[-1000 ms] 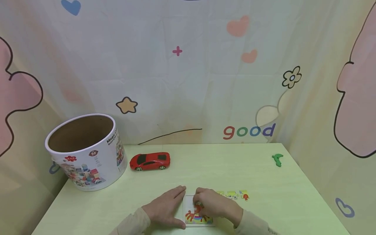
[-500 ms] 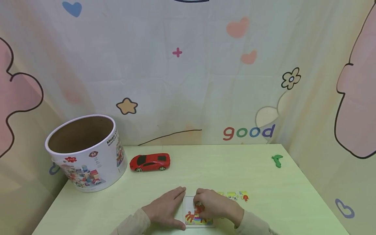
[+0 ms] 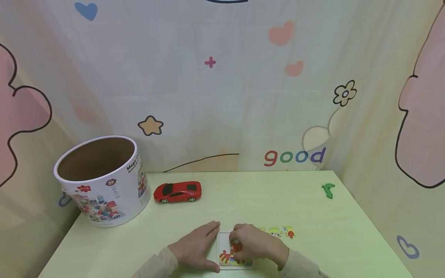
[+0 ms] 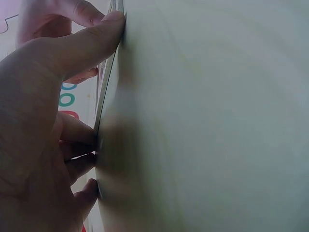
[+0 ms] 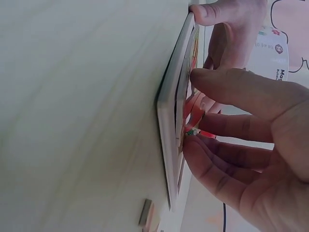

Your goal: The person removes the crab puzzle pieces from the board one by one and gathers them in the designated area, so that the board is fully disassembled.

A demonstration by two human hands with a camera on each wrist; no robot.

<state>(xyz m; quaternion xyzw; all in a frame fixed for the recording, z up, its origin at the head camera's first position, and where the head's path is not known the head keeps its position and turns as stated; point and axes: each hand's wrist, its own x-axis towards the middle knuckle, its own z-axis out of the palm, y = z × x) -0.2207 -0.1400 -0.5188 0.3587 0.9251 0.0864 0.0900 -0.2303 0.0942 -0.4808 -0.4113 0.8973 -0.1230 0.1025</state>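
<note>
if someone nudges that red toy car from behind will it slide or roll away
Probably roll: the red toy car stands on its wheels on the smooth green table, with open surface ahead of it. It looks like light plastic, so a small push may send it far. Pushed from the side, it would more likely skid.

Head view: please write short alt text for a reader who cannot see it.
Two hands work on a small white square puzzle board at the near edge of a pale green table: left hand steadies it, right hand presses a red puzzle piece.
</note>
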